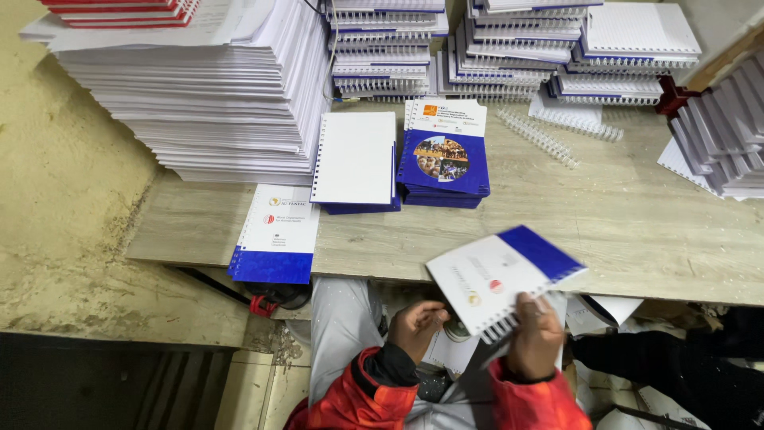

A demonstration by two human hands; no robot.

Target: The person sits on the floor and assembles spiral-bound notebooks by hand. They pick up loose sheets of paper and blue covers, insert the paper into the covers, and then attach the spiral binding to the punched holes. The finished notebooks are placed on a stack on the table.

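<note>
Your right hand grips the spiral-bound booklet at its comb edge, holding it tilted above your lap, just off the worktop edge. Your left hand is curled beside it; whether it holds anything, I cannot tell. Farther out: a loose white-and-blue cover, a white-topped pile, a blue booklet pile. Beyond, tall paper stacks and bound stacks.

Dim, cool light; perhaps wide-angle warping.
</note>
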